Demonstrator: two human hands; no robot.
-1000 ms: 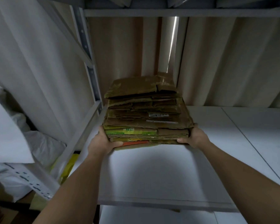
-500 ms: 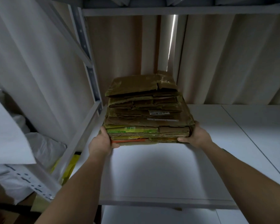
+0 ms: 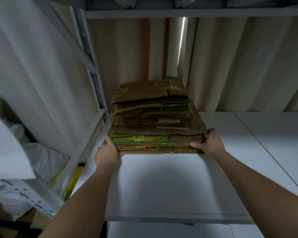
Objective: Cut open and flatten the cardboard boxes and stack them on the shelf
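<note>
Your two hands hold a thick stack of flattened brown cardboard boxes (image 3: pixel 155 121) at the centre of the frame, and the stack sits on the white shelf board (image 3: pixel 170 182) toward its back left, close to the grey perforated metal upright (image 3: pixel 93 78). Your left hand (image 3: pixel 107 153) grips the stack's near left corner, with the thumb under the bottom edge and the fingers (image 3: pixel 108 140) curled up round the side. Your right hand (image 3: pixel 208 143) grips the near right corner, thumb pressed on the front edge and the fingers wrapped round the side, mostly hidden behind the cardboard. The lower layers show green, yellow and orange print; a white barcode label (image 3: pixel 169 120) lies on a middle layer, and the top sheet is glossy with tape. Behind the stack hang pale beige curtains (image 3: pixel 230 62) with a bright slit of light between them. At the lower left of the frame lie white plastic bags (image 3: pixel 41 157) and something yellow (image 3: pixel 74 181) beside the shelf frame.
</note>
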